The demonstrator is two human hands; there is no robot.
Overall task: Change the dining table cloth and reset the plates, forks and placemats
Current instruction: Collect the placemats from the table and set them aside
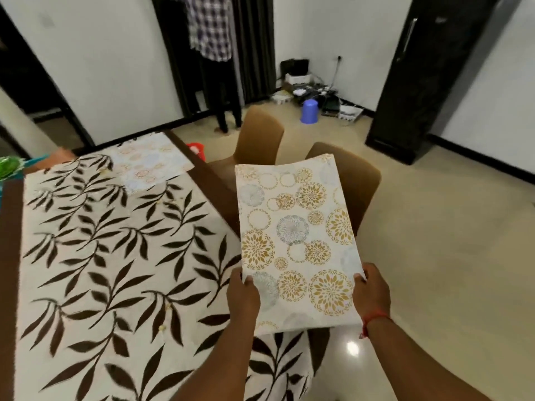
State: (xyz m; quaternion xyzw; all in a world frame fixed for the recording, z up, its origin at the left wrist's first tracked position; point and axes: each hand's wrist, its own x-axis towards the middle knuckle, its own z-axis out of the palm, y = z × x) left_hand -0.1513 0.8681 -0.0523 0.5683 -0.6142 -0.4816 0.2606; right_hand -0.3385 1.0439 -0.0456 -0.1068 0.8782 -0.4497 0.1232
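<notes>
Leaf-print tablecloth [101,256] left; both hands [242,293] [372,293] pinch 1 placemat [298,241], long axis pointing away.

Dark wood dining table [215,195] bears a leaf-print tablecloth [115,270]; one floral placemat [150,162] lies at its far corner.

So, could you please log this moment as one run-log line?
phase: placemat reset | left hand + right hand: grip cream circle-patterned placemat beside table | leaf-print cloth: spread | second placemat: laid

Left hand [242,293], right hand [371,289], both gripping
</notes>
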